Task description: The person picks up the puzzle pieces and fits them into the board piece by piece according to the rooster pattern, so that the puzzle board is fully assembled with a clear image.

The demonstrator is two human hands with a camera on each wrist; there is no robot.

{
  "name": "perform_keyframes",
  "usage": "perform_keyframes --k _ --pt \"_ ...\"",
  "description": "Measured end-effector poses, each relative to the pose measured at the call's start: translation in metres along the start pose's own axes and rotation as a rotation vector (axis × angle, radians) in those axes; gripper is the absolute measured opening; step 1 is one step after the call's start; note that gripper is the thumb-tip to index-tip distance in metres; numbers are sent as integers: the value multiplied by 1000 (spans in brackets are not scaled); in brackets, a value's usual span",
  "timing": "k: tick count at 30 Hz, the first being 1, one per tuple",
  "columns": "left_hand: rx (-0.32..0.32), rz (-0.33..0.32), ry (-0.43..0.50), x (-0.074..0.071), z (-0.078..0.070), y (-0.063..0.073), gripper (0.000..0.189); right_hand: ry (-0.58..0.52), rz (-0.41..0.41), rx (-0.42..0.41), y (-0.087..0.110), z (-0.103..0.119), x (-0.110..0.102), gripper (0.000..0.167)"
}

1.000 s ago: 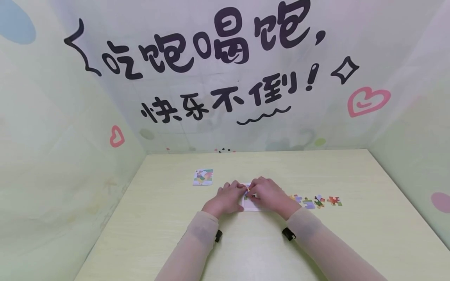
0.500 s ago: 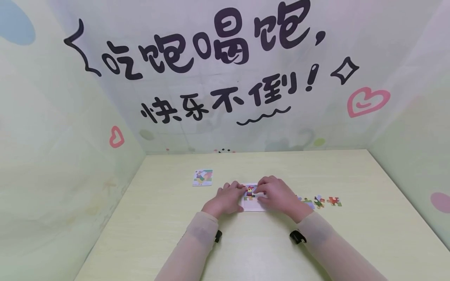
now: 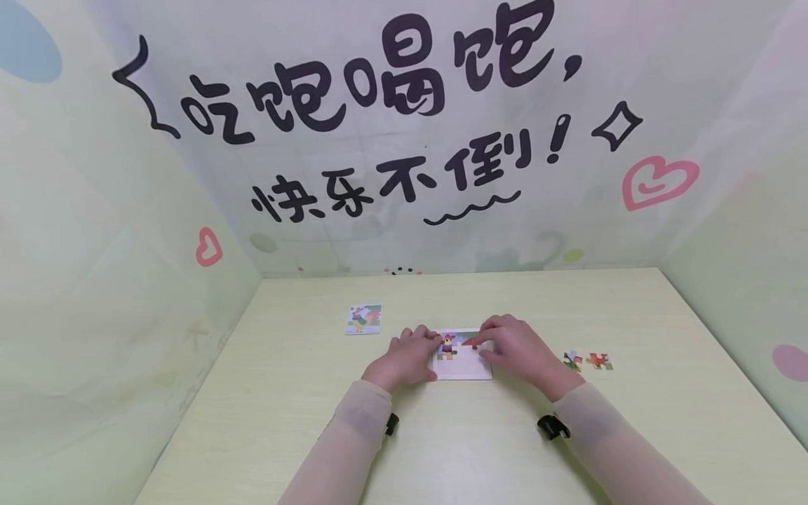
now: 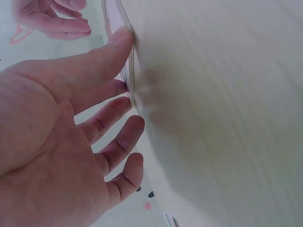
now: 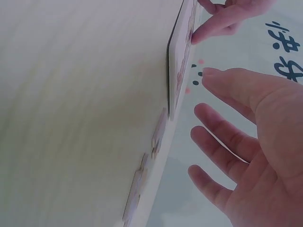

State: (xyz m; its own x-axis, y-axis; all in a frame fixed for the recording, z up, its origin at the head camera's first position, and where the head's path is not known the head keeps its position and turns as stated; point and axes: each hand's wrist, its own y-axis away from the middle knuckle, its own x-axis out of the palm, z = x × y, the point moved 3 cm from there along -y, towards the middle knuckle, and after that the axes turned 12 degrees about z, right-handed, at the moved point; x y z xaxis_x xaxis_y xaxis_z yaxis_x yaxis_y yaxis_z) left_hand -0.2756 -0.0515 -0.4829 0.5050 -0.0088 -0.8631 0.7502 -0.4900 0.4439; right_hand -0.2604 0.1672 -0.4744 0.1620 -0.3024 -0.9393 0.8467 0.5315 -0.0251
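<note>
While the left hand [image 3: 410, 356] rests along the left side of the white puzzle tray [image 3: 470, 368], its thumb touches the tray's edge and its forefinger touches the tray nearer the far left corner; the other three fingers are spread and loosely bent, and the hand is not wrapped round anything. Over the far right part of the tray is the right hand [image 3: 517, 353], its thumb and fingers extended and well parted, with nothing visibly held; whether its forefinger touches the pieces below cannot be told. The tray lies flat on the pale table [image 3: 252, 435], a rooster picture [image 3: 449, 345] filling its far left part and red and green patches running along its far side, while its near right part shows bare white. Right of the tray, beyond the right wrist, lie a green and blue loose piece [image 3: 572, 361] and, just beside it, a reddish loose piece [image 3: 599, 361]. Left of the tray and farther back lies a square picture card [image 3: 363, 319]. Well behind the tray stands a wall with black lettering [image 3: 407, 177].
</note>
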Motion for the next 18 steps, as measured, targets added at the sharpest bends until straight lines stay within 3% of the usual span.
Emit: perform_keyframes --k 18 --pt "7 2 23 -1 -1 3 79 13 -19 56 17 -24 -7 16"
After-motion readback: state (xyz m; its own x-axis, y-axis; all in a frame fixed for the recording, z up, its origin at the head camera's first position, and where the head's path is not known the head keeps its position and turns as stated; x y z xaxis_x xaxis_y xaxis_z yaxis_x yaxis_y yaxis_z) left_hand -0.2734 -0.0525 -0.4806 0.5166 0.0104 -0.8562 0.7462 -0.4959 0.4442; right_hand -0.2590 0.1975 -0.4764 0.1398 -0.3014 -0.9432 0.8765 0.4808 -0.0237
